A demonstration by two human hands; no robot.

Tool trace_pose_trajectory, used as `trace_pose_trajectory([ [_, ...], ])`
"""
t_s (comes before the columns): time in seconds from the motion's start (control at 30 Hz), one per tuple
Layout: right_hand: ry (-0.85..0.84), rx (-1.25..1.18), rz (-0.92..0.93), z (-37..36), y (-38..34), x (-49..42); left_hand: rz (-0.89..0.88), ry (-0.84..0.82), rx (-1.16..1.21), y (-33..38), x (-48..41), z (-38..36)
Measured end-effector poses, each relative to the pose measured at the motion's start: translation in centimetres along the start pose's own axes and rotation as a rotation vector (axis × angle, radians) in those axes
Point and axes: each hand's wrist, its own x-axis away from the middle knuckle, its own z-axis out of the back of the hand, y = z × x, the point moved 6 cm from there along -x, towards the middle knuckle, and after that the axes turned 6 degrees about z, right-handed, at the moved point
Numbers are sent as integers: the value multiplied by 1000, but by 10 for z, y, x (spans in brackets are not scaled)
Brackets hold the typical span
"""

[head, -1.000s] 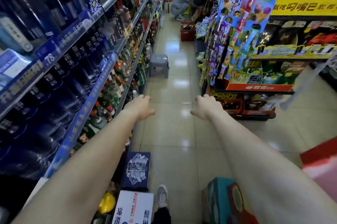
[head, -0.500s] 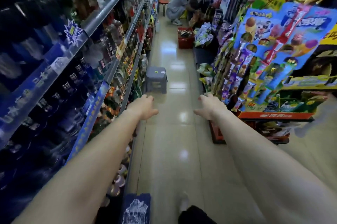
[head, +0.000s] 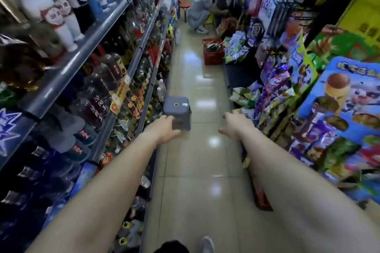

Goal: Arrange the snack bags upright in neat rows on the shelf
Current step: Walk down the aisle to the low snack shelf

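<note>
Both my arms stretch forward over the aisle floor. My left hand [head: 164, 129] hangs empty with loose fingers, in front of a grey plastic stool [head: 177, 111]. My right hand [head: 236, 124] is empty too, fingers slightly apart, beside the right-hand racks. Snack bags [head: 244, 96] in green and purple lie piled and hang along the low right shelf [head: 273, 112]. More snack bags [head: 234, 46] lean further down that side. Neither hand touches a bag.
Bottle shelves [head: 98, 46] line the left side. A red basket [head: 212, 54] with packets stands on the floor ahead. A person [head: 200, 13] crouches at the far end by a red stool. A blue ice-cream display [head: 345, 108] juts out at right.
I have walked forward down the aisle: the grey stool, red basket and right-hand racks are nearer, and the floor boxes have dropped out of view. Both hands stay empty and outstretched.
</note>
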Motion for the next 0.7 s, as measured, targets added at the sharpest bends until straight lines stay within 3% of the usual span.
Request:
trace_pose_trajectory([
  [0.7,-38,-70,-50,160,1,-466,-23,-104,-87,-28,-498,146],
])
